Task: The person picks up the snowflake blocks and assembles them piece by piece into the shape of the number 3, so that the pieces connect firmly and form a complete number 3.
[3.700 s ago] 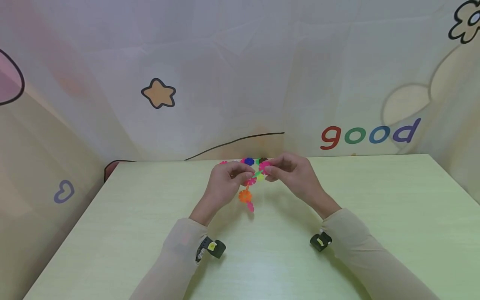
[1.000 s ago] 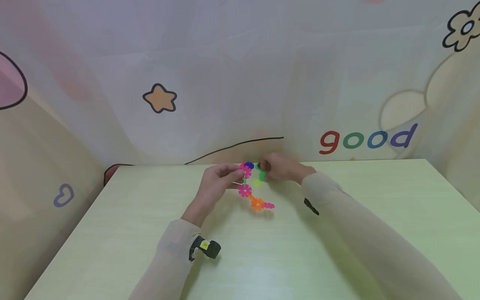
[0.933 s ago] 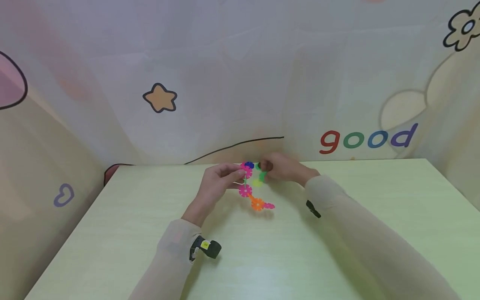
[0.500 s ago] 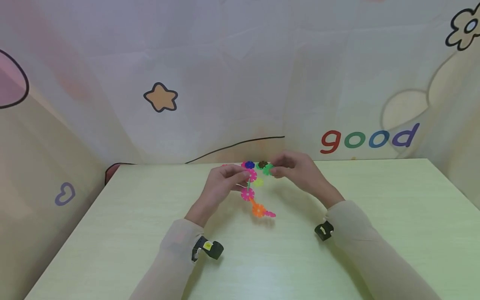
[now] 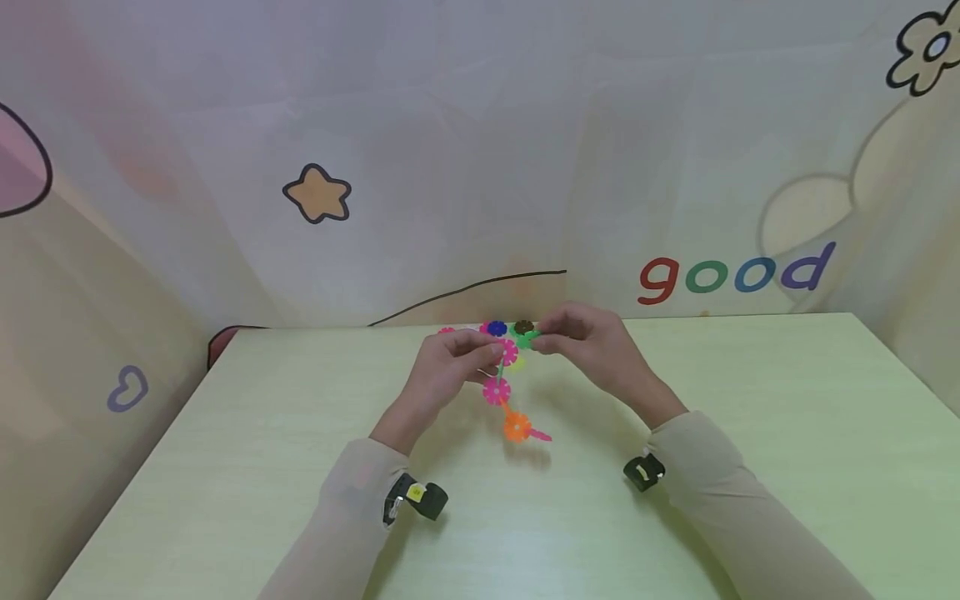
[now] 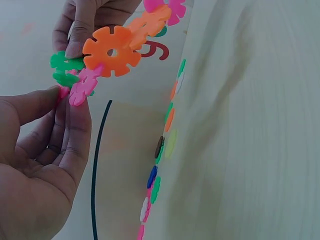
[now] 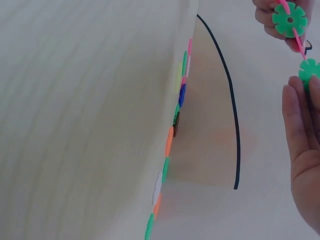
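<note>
Free gap between sleeves [image 5: 750,500], discs [image 5: 497,328] beyond

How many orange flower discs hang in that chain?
2, joined together: one orange disc beside the inner pink disc, another orange disc beside the end pink disc. Fingers might hide more.

Chain of plastic flower-shaped discs [image 5: 497,391]: pink, green, orange, notched rims, interlocked at angles. Pinched in left hand [image 5: 450,365]; hangs over tabletop [image 5: 540,533] near far edge. Green disc [image 7: 310,71]: same notched form, pinched in right hand [image 5: 591,346], at chain's upper pink disc [image 5: 510,352]; slotted or merely touching, cannot tell.
</note>
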`<state>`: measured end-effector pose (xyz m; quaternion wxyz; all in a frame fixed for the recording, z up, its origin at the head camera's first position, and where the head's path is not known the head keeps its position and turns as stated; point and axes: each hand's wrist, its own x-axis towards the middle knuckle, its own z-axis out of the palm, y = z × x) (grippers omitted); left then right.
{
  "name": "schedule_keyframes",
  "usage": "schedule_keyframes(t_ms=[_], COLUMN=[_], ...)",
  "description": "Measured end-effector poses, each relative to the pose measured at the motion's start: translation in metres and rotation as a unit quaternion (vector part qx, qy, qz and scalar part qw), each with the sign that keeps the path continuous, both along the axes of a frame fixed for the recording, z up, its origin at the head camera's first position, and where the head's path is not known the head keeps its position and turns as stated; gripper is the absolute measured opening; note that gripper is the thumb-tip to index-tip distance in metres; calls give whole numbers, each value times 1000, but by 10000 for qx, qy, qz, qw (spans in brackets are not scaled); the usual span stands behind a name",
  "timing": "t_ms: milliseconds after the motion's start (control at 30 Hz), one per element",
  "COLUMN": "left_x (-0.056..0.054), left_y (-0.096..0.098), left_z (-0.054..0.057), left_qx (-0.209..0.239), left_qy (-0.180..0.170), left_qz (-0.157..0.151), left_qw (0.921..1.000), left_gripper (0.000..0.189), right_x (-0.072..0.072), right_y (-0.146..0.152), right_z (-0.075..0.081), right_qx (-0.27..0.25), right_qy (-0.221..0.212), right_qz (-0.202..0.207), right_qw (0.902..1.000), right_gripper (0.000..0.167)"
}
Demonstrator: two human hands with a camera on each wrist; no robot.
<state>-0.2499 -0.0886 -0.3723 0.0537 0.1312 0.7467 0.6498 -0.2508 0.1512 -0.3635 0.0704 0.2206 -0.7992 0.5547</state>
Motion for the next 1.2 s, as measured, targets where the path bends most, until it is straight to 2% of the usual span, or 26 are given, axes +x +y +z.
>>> schedule_keyframes(t_ms=[300,533,767,1200], left_x=[1,0,3,4], left_y=[3,4,4,3], left_z=[2,-1,3,4], left_qx=[-104,-225,-255,-200], left_qy=[63,78,123,177], left_qz=[-37,23,78,44], left_qw=[9999,9997,9996,9996], left_gripper=[19,17,16,14], right_x=[0,0,2,5], right_y=[-3,-7,-12,-16], right_z=[-1,-5,-6,-6], right_qx=[-147,-283,-380,-291], right_qy=[81,327,550,592], right_qz=[0,-24,-32,-226], right_qw=[9999,9991,9978,9976], right_gripper=[11,9,11,11])
